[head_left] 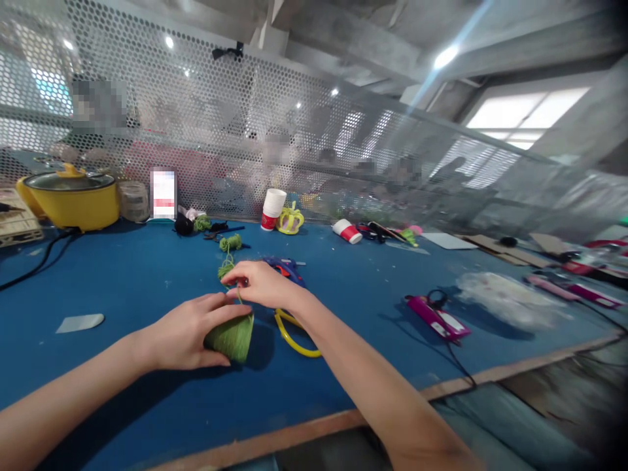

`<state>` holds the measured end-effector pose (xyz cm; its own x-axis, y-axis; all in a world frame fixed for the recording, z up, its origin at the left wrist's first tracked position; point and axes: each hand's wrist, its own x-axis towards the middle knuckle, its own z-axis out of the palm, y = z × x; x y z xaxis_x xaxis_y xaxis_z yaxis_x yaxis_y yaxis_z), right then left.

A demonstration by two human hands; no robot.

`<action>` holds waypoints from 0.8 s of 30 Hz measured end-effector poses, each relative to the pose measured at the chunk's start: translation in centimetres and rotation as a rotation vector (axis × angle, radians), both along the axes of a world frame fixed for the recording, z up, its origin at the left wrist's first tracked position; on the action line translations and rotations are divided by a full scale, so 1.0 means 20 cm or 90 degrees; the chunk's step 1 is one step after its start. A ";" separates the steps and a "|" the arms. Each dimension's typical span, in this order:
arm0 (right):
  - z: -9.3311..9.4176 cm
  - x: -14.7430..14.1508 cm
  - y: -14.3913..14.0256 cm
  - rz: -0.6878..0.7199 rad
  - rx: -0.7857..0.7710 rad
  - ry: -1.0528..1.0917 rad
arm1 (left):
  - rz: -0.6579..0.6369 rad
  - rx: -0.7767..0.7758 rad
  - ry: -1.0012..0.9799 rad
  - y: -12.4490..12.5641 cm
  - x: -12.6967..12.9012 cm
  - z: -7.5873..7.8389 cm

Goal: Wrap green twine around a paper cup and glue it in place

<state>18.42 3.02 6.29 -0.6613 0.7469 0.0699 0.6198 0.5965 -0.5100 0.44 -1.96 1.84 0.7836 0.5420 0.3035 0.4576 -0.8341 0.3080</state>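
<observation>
My left hand (184, 333) is wrapped around a cup-shaped piece covered in green yarn (234, 339), holding it tilted just above or on the blue table. At the top of that piece, my right hand (267, 284) pinches a thin green strand of yarn (239, 296) between its fingertips. Beyond the fingers lies loose green yarn (226, 267), and a small green yarn bundle (230, 243) sits behind it. A yellow ring-shaped handle (294, 343) shows partly under my right forearm. Past my right wrist, a blue tool with orange parts (290, 269) is partly hidden.
A yellow electric pot (73, 199) stands at the far left beside a clear jar (133, 201) and a lit phone (163, 194). Stacked paper cups (273, 209) and a yellow-green crown (290, 220) stand by the mesh partition. A corded purple device (436, 318) and a plastic bag (510, 301) lie right.
</observation>
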 end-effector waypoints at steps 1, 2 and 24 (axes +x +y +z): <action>0.01 -0.01 0.02 0.001 -0.045 -0.020 | 0.002 -0.002 -0.001 0.00 0.00 0.00; 0.02 -0.01 0.04 0.010 -0.103 -0.035 | 0.004 -0.006 -0.002 0.00 0.00 0.00; -0.21 0.47 0.22 -0.577 -0.008 0.018 | 0.123 0.223 -0.040 0.06 -0.01 -0.06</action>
<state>27.82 7.40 2.14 0.1819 0.9812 0.0653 0.8361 -0.1193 -0.5355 0.30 -0.75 0.55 0.6518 0.5320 0.5405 0.6050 -0.7945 0.0524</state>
